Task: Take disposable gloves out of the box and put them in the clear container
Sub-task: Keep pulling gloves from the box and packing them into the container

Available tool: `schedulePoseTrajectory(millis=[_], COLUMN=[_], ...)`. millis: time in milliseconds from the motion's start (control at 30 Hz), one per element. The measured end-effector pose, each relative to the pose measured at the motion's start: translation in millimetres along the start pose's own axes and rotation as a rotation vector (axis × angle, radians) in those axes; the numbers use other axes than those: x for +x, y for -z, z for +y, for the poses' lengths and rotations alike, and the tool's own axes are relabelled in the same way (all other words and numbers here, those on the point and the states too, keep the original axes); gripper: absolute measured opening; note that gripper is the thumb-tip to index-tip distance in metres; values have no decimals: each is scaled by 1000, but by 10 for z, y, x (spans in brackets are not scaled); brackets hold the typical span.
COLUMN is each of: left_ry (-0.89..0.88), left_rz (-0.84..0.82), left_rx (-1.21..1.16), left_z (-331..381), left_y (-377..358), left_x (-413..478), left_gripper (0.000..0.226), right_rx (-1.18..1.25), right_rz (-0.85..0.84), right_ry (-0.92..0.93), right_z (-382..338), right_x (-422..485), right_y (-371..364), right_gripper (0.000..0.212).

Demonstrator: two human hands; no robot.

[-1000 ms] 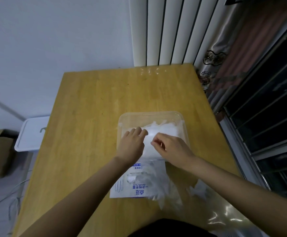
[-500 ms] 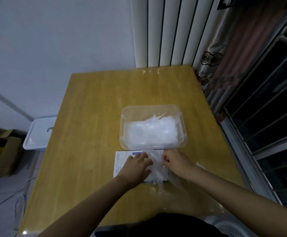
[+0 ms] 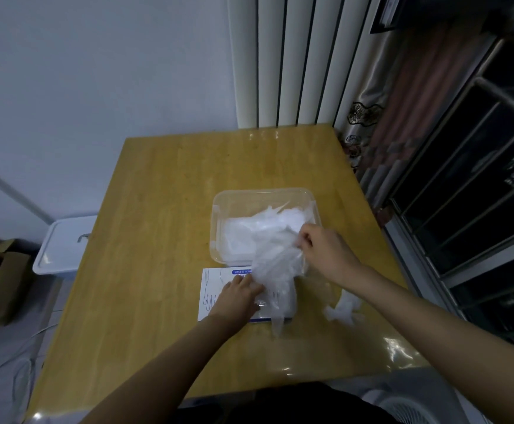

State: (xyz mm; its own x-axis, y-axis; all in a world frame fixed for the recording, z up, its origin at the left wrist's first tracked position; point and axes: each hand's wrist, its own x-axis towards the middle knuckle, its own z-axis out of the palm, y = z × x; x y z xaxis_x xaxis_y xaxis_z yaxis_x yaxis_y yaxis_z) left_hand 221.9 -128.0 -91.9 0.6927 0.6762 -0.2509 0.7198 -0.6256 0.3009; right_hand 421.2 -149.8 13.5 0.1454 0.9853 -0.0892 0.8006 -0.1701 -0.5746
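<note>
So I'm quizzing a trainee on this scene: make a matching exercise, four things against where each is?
Things:
1. left hand
2. right hand
3. stray glove
4. container

Places:
A. on the bare table, right of the box
B. beyond the box, partly filled
C. pressing on the box
D. lifting a bunch of gloves

Pairs: 1-C, 2-D, 3-A, 4-B

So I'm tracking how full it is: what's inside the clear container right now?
The clear container holds a loose pile of disposable gloves. The right hand lifts another bunch over its near edge, hiding that corner. The bottom is covered.
</note>
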Motion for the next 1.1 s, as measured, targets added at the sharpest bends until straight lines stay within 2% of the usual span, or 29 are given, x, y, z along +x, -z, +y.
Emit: schedulePoseTrajectory(millis=[133, 233, 300, 400, 433, 500, 567, 600, 667, 733, 767, 833, 900, 1000, 1100], left_ry=[-15, -24, -25, 12, 20, 7, -1, -5, -16, 6, 36, 106, 182, 265, 271], left_rz=[-28, -38, 67, 314, 389, 470, 439, 413, 387, 399, 418, 430, 422, 361, 334], left_rx=[-29, -83, -140, -248, -288, -356, -393, -389, -396, -465, -507, -622, -694, -647, -627], left_z=[-22, -23, 1, 78, 106, 164, 200, 207, 220, 221, 217, 197, 150, 2, -87], left_y=[40, 187, 370, 749, 871, 1085, 1232, 1276, 1334, 1355, 1366, 1369, 1398, 1434, 1469], left_x=[-23, -48, -59, -49, -36, 9, 73, 106, 156, 184, 205, 238, 271, 321, 391], left_gripper=[45, 45, 38, 22, 21, 36, 55, 54, 28, 2, 6, 17, 25, 22, 23], right_rx=[-52, -97, -95, -69, -71, -74, -65, -56, -34, 16, 53, 122, 157, 168, 70], right_rz=[159, 149, 103, 39, 8, -54, -114, -141, -179, -189, -197, -226, -209, -136, -83], right_ry=[20, 33, 32, 44, 56, 88, 136, 159, 188, 191, 186, 145, 117, 59, 50], right_z=[-32, -31, -19, -19, -31, -79, -158, -195, -233, -211, -193, -154, -119, -93, -121], right_x=[105, 134, 139, 147, 152, 171, 188, 201, 235, 267, 286, 300, 330, 422, 557], right_y=[323, 465, 486, 435, 409, 361, 344, 341, 320, 286, 274, 252, 262, 341, 457], right_gripper=[22, 32, 23, 17, 16, 16, 17, 22, 33, 23, 11, 16, 12, 2, 3])
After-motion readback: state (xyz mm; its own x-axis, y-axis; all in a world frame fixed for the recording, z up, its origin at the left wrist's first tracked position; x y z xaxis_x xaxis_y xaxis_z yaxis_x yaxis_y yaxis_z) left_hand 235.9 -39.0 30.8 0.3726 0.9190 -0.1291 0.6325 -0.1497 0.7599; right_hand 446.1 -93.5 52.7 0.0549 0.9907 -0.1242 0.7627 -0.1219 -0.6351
